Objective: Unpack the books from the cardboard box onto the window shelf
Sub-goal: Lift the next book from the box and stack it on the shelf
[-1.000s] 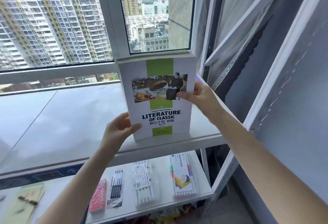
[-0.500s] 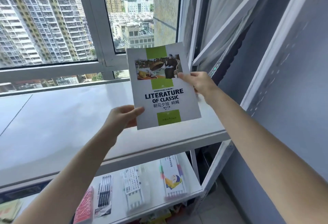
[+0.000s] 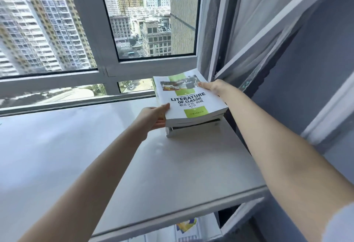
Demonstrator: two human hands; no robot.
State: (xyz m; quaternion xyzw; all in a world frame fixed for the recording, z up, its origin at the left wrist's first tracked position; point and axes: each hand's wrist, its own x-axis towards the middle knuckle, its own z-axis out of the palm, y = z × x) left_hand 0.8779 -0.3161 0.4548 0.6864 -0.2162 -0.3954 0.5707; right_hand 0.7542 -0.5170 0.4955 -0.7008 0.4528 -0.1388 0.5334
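book (image 3: 193,101) laid on a stack (image 3: 191,127) at the far right end of the shelf (image 3: 95,146), long axis toward the window (image 3: 153,21); fingers (image 3: 165,107) of the left hand (image 3: 151,118) pinch its near left corner, those of the right hand (image 3: 214,88) its right edge.

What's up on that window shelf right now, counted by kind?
Top book, cover showing: 1
Books under it, edges only: at least 2
Hands holding the top book, left hand and right hand: 2
Total: at least 5
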